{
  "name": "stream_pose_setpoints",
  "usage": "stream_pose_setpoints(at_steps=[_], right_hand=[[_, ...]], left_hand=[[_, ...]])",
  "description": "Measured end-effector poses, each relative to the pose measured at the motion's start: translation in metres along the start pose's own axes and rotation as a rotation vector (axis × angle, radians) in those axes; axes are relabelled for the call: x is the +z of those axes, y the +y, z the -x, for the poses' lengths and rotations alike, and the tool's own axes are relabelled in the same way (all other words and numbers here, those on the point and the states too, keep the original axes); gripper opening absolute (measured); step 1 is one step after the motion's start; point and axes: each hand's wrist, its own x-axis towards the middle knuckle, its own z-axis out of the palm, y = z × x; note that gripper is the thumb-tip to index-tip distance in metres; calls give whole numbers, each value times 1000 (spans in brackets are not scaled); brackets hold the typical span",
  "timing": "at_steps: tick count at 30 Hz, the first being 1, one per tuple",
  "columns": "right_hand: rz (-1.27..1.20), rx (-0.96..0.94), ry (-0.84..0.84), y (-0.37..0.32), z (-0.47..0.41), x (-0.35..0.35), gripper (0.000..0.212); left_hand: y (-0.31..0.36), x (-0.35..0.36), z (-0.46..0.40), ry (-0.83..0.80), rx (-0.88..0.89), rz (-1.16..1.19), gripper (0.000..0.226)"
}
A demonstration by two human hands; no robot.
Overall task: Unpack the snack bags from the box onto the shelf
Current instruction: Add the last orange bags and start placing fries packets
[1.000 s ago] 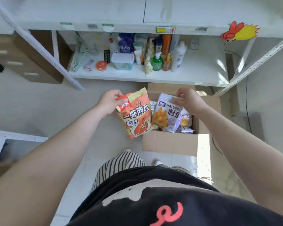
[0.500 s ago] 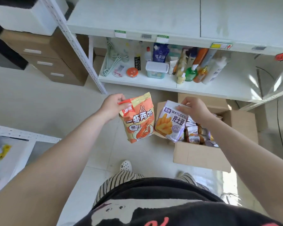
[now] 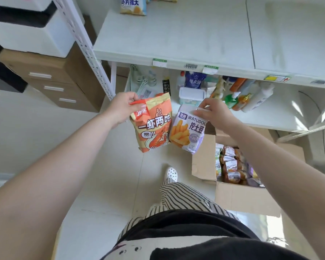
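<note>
My left hand pinches the top edge of an orange shrimp-snack bag, which hangs in the air. Beside it, my right hand grips the top of a pale purple fries-snack bag. Both bags hang in front of the white shelf, below its upper board. The open cardboard box stands on the floor at the lower right with several snack bags inside. A blue and yellow snack bag stands at the back of the upper board.
The lower shelf board holds bottles, a clear lidded tub and hangers. A brown drawer cabinet with a white box on top stands to the left of the shelf post. My foot is on the tiled floor by the box.
Both hands have lifted their bags up and away from the box toward the shelf. The view has tilted up, so the upper board and a bag on it show.
</note>
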Motion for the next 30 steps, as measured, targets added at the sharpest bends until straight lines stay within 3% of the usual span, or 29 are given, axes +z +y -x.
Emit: stream_pose_setpoints(at_steps=[9,17,30], right_hand=[[-110,-30,50,-48,-124,-62,27],[-53,-106,135,-89,-208,-116,23],[-131,144,218,-95,-322,-143,22]], left_hand=[[67,-50,-118,38,99,9,20],[123,-83,-215,24,194,-29,12],[169,-130,-380,-142,260,-118,18]])
